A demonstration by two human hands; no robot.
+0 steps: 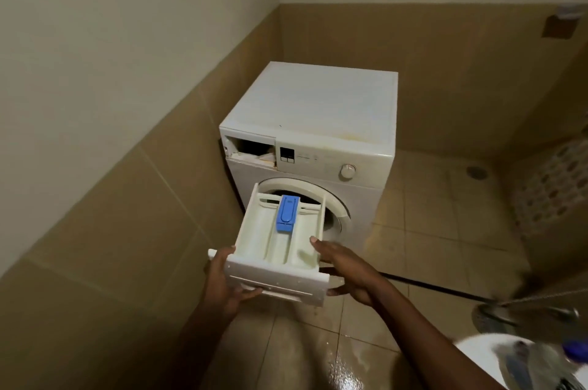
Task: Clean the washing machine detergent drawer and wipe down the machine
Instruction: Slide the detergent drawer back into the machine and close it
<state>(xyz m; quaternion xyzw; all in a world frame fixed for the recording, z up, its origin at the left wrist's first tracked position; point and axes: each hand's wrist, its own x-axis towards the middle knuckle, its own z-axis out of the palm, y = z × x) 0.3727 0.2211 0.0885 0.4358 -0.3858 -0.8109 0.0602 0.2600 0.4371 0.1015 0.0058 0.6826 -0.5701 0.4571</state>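
The left hand and right hand are clamping the detergent drawer from either side near its front panel, holding it level in the air in front of the washing machine, probably so leftover water is not spilling out. Its blue cap is sitting in the middle compartment. Behind the drawer, the empty slot is gaping at the machine's upper left corner. Below the drawer, the tiled floor is shining wet, a slipping risk. A dark hose is crossing the floor to the right of the drawer.
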